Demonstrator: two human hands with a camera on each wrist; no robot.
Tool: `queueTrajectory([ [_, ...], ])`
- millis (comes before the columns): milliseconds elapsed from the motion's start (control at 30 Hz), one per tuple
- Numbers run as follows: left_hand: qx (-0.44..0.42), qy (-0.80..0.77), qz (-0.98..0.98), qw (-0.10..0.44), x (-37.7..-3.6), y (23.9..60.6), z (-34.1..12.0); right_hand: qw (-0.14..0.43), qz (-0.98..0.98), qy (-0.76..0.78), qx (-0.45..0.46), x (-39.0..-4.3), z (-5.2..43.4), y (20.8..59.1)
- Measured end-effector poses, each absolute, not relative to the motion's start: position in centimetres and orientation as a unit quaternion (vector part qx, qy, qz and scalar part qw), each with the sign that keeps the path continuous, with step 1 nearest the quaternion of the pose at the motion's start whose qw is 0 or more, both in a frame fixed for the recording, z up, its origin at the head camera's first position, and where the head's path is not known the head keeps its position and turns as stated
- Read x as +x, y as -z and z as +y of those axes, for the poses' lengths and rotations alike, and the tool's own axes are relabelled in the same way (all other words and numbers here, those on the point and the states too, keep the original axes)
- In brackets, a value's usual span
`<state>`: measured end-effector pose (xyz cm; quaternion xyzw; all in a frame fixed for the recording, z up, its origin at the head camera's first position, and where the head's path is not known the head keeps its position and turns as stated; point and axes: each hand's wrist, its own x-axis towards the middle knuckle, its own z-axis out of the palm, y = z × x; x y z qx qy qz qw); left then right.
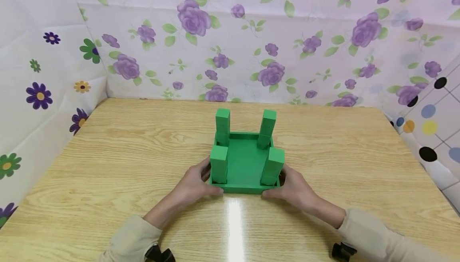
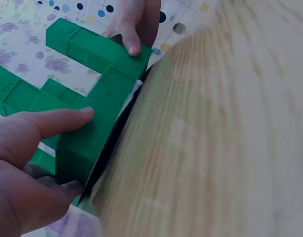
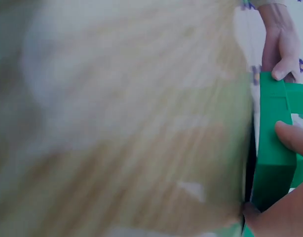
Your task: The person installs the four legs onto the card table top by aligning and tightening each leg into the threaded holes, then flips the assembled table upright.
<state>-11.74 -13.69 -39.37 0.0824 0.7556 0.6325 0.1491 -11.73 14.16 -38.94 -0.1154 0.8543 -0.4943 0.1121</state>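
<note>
Squarely at mid-worktop (image 1: 108,150), the green stool (image 1: 245,162) lies upside down, legs up; left hand (image 1: 195,184) and right hand (image 1: 294,188) each grip a near corner, steadying it.

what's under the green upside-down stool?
The green stool rests seat-down on the wooden table, legs up. Left hand and right hand grip its near corners; the contact face is hidden.
</note>
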Motion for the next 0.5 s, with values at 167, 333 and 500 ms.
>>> queueTrajectory([
  [167, 0.073, -0.652, 0.743, 0.133, -11.8, 38.3, -13.8, 0.114, 0.818, 0.548, -0.132, -11.9, 14.7, 37.9],
  [333, 0.082, -0.681, 0.723, 0.082, -11.7, 36.0, -14.0, 0.071, 0.795, 0.582, -0.157, -12.3, 14.6, 36.0],
  [500, 0.089, -0.704, 0.705, -0.005, -11.8, 33.0, -13.4, 0.011, 0.778, 0.610, -0.152, -12.6, 13.8, 33.1],
])
